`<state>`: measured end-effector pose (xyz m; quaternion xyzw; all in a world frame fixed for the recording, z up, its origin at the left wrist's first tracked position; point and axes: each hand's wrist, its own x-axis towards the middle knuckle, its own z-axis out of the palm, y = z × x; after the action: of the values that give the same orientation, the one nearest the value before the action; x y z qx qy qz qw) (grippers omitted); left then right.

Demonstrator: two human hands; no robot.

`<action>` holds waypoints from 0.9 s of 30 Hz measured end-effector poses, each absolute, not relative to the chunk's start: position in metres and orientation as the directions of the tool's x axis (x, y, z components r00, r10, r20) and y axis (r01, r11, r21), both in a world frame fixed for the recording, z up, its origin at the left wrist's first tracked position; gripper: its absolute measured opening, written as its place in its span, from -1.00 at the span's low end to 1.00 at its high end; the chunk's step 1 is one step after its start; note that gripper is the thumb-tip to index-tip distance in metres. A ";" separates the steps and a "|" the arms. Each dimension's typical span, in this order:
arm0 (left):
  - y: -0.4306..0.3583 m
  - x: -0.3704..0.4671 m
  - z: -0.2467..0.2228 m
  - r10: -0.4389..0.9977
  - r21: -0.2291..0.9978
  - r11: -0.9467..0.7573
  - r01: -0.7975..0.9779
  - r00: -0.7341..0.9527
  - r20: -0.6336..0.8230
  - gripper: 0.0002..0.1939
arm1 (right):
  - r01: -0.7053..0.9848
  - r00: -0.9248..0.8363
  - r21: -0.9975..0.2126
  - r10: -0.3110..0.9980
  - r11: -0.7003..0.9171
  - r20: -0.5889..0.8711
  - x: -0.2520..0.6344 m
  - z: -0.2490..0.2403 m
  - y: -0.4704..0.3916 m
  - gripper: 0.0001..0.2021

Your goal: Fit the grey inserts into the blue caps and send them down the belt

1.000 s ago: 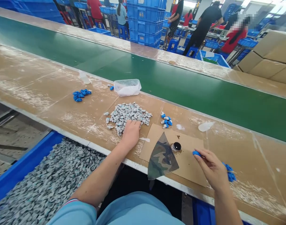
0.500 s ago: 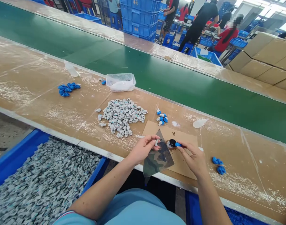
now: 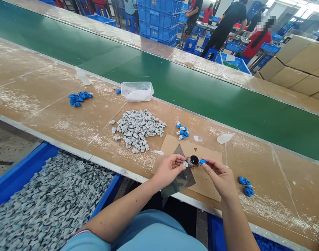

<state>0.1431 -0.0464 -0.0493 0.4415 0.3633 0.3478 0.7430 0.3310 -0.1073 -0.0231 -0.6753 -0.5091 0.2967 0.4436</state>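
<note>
Between the thumb and fingers of my left hand (image 3: pixel 170 170) is a small grey-white plastic piece (image 3: pixel 185 164), held just left of a little jar with a black top (image 3: pixel 193 160). My right hand (image 3: pixel 221 174) pinches a small blue piece (image 3: pixel 202 161) on the jar's right side. The jar stands on a flat cardboard sheet (image 3: pixel 210 183), with brown specks around its base. A camouflage-patterned cloth (image 3: pixel 175 186) lies partly under my left hand. Beyond my hands sits a small group of joined blue-and-white pieces (image 3: pixel 182 133).
A heap of grey pieces (image 3: pixel 140 129) lies left of the cardboard, near a clear plastic tub (image 3: pixel 137 92). Blue pieces (image 3: pixel 79 98) and a bottle (image 3: pixel 83 76) are farther left. A green conveyor (image 3: pixel 172 78) runs behind; a blue bin (image 3: pixel 51 205) of grey pieces stands below left.
My left hand has moved right with the grey-white piece, up to the jar. My right hand has drawn the blue piece slightly right, away from the jar's top. The view has shifted a little.
</note>
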 end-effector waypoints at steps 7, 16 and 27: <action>-0.053 0.158 -0.044 0.815 0.870 0.403 -0.283 0.544 -0.201 -0.72 | 0.505 0.261 -0.860 0.962 -0.069 0.076 0.321 -0.019 -0.112 -0.74; -0.051 0.149 -0.042 0.780 0.986 0.133 -0.103 0.625 -0.040 -0.71 | 0.671 -0.038 -0.699 0.953 0.248 0.301 0.320 -0.001 -0.111 -0.87; -0.052 0.149 -0.027 0.764 0.966 0.217 -0.143 0.641 -0.077 -0.76 | 0.564 0.121 -0.803 0.943 0.191 0.309 0.313 -0.018 -0.120 -0.90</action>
<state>0.1492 -0.0523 -0.0270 0.5420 0.2863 0.3125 0.7257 0.3133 -0.1204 -0.0176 -0.5998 -0.6283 0.2116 0.4481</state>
